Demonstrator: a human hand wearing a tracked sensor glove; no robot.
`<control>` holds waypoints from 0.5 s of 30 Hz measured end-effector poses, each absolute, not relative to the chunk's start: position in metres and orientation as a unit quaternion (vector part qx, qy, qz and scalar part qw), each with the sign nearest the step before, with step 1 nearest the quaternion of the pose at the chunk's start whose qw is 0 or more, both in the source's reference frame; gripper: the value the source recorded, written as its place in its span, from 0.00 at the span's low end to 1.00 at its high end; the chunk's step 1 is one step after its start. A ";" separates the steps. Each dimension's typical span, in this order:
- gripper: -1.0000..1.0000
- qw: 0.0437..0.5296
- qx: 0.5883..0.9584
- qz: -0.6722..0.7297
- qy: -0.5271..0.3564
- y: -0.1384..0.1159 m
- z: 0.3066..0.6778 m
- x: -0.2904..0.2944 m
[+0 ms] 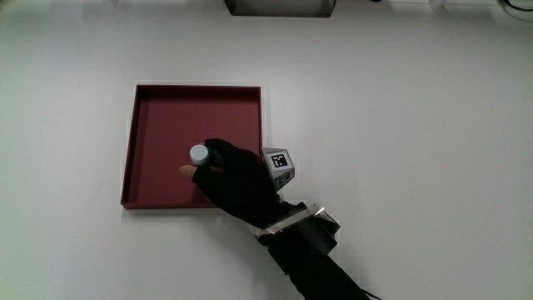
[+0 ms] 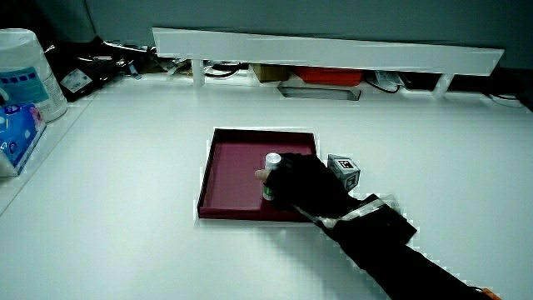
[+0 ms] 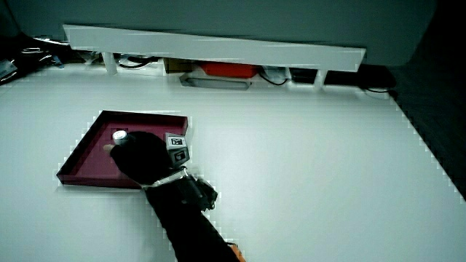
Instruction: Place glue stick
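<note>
- My hand (image 1: 237, 179) wears a black glove of matt, cloth-like fabric that gives back no shine.
- The patterned cube (image 1: 279, 165) on its back has smooth, hard-looking faces printed in black and white.
- The glue stick (image 1: 198, 155) in my fingers looks like smooth plastic, with a pale cap.
- The dark red tray (image 1: 158, 112) has a flat, matt floor and thin, even walls.
- The white table (image 1: 400, 133) is smooth, with a soft, dull sheen.

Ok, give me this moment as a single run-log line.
hand: over red tray, gripping glue stick | stick: upright, white cap up, inside tray | release: not yet | contact with tray floor: cannot tell
</note>
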State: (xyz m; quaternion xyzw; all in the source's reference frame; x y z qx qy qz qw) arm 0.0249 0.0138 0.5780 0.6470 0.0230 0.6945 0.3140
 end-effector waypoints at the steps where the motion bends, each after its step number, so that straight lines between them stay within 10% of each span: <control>1: 0.31 0.312 0.642 0.700 0.022 0.014 0.578 0.025; 15: 0.11 0.285 0.640 0.714 0.002 0.011 0.562 0.037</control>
